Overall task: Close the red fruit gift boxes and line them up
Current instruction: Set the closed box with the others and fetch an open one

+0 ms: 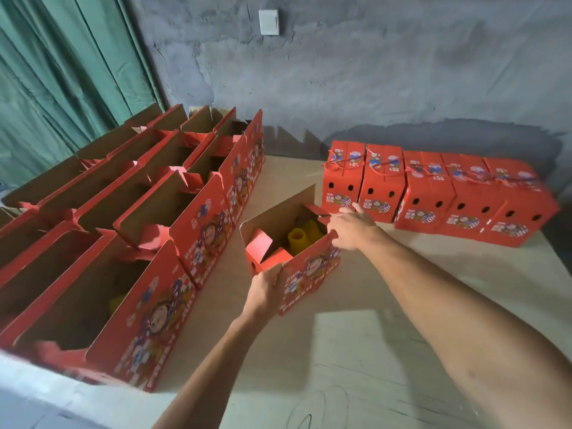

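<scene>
While the left hand point(266, 288) grips the open box point(291, 239) at its near corner, the right hand point(351, 226) pinches its far flap; the box stands in front of the closed boxes point(433, 196).

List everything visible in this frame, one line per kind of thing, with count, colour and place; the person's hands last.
Open box in hand: one, red with brown inside, centre of the table, flaps up.
Yellow items: at least two, yellow, inside that box.
Open boxes: many, exact count unclear, red, packed in rows on the left.
Closed boxes: five, red with rope handles, lined up at the right by the wall.
Table: one, pale wood.
Curtain: green, upper left.
Wall plate: one, white, on the grey wall.
Left hand: grips the box's near end.
Right hand: fingers at the box's far end flap.
</scene>
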{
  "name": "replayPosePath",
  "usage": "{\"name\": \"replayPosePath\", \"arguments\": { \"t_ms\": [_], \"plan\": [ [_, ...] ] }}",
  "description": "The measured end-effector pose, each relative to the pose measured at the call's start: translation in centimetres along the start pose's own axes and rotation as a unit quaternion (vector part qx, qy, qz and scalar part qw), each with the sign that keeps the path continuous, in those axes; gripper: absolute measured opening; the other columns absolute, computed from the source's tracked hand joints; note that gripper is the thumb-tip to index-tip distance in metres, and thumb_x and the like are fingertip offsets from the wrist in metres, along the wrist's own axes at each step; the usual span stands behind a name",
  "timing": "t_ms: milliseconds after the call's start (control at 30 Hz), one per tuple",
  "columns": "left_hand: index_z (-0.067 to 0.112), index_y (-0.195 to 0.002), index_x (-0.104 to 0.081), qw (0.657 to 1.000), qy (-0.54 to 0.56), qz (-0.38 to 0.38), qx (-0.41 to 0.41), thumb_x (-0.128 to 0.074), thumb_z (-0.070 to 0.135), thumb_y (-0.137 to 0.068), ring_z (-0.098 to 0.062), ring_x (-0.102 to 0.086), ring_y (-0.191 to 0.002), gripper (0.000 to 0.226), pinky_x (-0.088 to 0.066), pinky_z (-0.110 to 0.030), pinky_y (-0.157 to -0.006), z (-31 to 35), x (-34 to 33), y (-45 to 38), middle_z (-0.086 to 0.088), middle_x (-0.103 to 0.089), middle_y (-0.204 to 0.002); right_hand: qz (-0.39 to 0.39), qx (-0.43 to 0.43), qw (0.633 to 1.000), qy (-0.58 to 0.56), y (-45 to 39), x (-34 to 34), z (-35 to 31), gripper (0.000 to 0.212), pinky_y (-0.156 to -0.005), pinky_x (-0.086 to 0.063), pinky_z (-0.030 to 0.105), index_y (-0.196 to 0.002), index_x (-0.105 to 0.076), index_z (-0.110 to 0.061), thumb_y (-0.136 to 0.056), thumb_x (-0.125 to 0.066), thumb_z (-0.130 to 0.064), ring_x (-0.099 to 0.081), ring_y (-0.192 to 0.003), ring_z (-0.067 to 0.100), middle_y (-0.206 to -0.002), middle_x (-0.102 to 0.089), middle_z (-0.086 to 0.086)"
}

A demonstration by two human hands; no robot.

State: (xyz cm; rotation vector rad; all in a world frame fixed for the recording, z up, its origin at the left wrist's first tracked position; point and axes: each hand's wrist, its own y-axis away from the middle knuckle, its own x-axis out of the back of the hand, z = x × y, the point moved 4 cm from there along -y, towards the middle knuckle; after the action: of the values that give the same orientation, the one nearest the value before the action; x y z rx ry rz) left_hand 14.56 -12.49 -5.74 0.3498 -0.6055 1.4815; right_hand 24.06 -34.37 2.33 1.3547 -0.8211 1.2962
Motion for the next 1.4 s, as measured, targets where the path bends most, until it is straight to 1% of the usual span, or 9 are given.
{"name": "replayPosePath", "arguments": {
  "t_ms": [67,133,233,400,600,933,1100,1267,1400],
  "plan": [
    [0.022,-0.07,-0.049,0.999,0.029,-0.015,0.001,-0.055,0.022,-0.106,-0.004,-0.05,-0.053,0.037,-0.034,-0.016,-0.049,-0.4,0.1,1.1,0.011,-0.058,-0.063,0.029,-0.001,0.999,-0.027,1.9,-0.8,0.3,0.02,-0.118,-0.029,0.046,-0.11,-0.074,-0.029,-0.093,-0.066,-0.038,-0.053,-0.127,0.031,-0.116,-0.07,0.003],
    [0.019,-0.073,-0.051,0.998,0.061,-0.025,0.006,-0.055,0.025,-0.106,-0.005,-0.046,-0.054,0.034,-0.034,-0.021,-0.049,-0.5,0.0,2.1,0.009,-0.057,-0.062,0.038,-0.006,0.997,-0.062,3.9,-1.5,1.0,0.02,-0.088,-0.046,0.035,-0.098,-0.074,-0.027,-0.089,-0.071,-0.045,-0.061,-0.105,0.028,-0.097,-0.07,0.0],
    [0.019,-0.077,-0.053,0.995,0.098,-0.015,0.005,-0.053,0.027,-0.107,-0.005,-0.046,-0.058,0.031,-0.036,-0.029,-0.051,-0.4,-0.5,3.3,0.007,-0.056,-0.064,0.032,-0.004,0.993,-0.113,6.7,-2.7,2.1,0.035,-0.066,-0.038,0.029,-0.083,-0.065,-0.028,-0.082,-0.075,-0.061,-0.059,-0.075,0.019,-0.077,-0.063,-0.006],
    [0.027,-0.108,-0.07,0.982,0.189,0.006,0.007,-0.05,0.031,-0.105,-0.001,-0.066,-0.083,0.02,-0.049,-0.012,-0.07,0.4,-1.6,5.6,0.017,-0.071,-0.092,0.05,-0.032,0.977,-0.205,11.7,-5.7,2.5,0.051,-0.055,-0.036,0.026,-0.066,-0.061,-0.029,-0.071,-0.073,-0.079,-0.058,-0.062,0.009,-0.065,-0.061,-0.012],
    [0.03,-0.096,-0.066,0.979,0.203,0.004,0.009,-0.05,0.03,-0.102,0.005,-0.057,-0.08,0.017,-0.042,-0.008,-0.071,1.2,-2.6,7.6,0.022,-0.066,-0.085,0.134,-0.116,0.943,-0.281,18.2,-9.7,2.1,0.065,-0.047,-0.034,0.025,-0.058,-0.056,-0.029,-0.06,-0.06,-0.094,-0.053,-0.051,0.0,-0.051,-0.056,-0.016],
    [0.024,-0.084,-0.059,0.962,0.265,-0.043,0.052,-0.05,0.023,-0.105,0.003,-0.048,-0.072,0.023,-0.039,-0.013,-0.066,4.5,-4.9,10.6,0.022,-0.059,-0.076,0.162,-0.194,0.911,-0.325,24.9,-11.8,3.7,0.065,-0.05,-0.038,0.025,-0.061,-0.062,-0.026,-0.056,-0.069,-0.091,-0.055,-0.052,0.003,-0.052,-0.058,-0.013],
    [0.026,-0.078,-0.06,0.97,0.207,-0.043,0.117,-0.051,0.038,-0.09,-0.007,-0.047,-0.068,0.019,-0.039,-0.02,-0.062,5.8,-6.2,11.2,0.015,-0.056,-0.071,0.15,-0.221,0.907,-0.326,27.7,-12.8,4.6,0.064,-0.054,-0.04,0.026,-0.064,-0.064,-0.027,-0.057,-0.067,-0.091,-0.057,-0.055,0.002,-0.056,-0.061,-0.016],
    [0.032,-0.119,-0.056,0.991,0.096,0.013,0.096,-0.051,0.035,-0.099,0.001,-0.058,-0.087,0.021,-0.045,-0.028,-0.074,6.4,-6.6,12.0,0.013,-0.064,-0.097,0.332,-0.213,0.855,-0.337,31.7,-14.3,3.9,0.041,-0.075,-0.05,0.024,-0.093,-0.071,-0.029,-0.082,-0.067,-0.069,-0.063,-0.087,0.002,-0.093,-0.067,-0.019],
    [0.045,-0.121,-0.06,0.998,-0.017,-0.057,0.028,-0.041,0.043,-0.092,-0.004,-0.056,-0.089,0.035,-0.042,-0.03,-0.075,7.0,-6.9,10.5,0.012,-0.059,-0.109,0.296,-0.293,0.806,-0.422,33.3,-17.1,3.8,0.056,-0.088,-0.055,0.034,-0.13,-0.058,-0.031,-0.089,-0.064,-0.068,-0.068,-0.106,0.012,-0.12,-0.071,-0.011]
  ]
}}
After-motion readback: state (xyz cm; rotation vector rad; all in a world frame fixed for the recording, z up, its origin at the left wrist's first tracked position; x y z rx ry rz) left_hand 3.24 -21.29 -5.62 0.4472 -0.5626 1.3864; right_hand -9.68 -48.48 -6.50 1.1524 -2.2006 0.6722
